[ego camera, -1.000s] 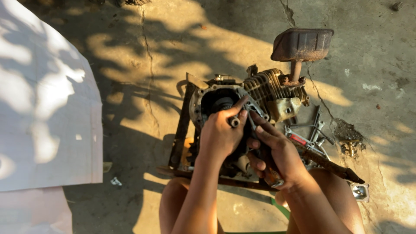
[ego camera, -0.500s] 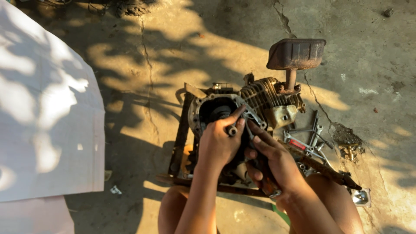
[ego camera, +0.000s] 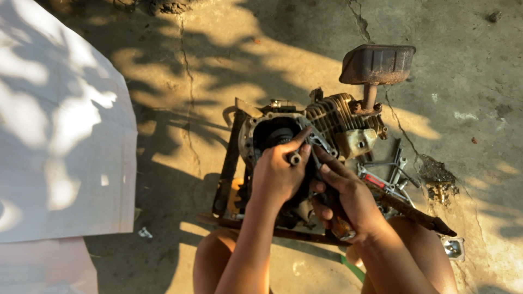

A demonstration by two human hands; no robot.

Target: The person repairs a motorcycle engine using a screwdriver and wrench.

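A cracked concrete floor (ego camera: 305,60) is seen, a white sheet (ego camera: 54,136) at left. A grimy small metal engine (ego camera: 321,130) sits on a rusty frame, just ahead of both hands. A short metal socket tool (ego camera: 295,158) is pinched in the left hand (ego camera: 278,174), axis toward the crankcase opening. The right hand (ego camera: 348,196) is closed round a dark handle; its tip is hidden.

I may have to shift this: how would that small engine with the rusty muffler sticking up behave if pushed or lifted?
The engine looks all metal with a finned cylinder, so probably heavy and rigid. The muffler on its thin pipe sits high, so it may tip that way. It sits in a metal frame, likelier to scrape than slide on the concrete.
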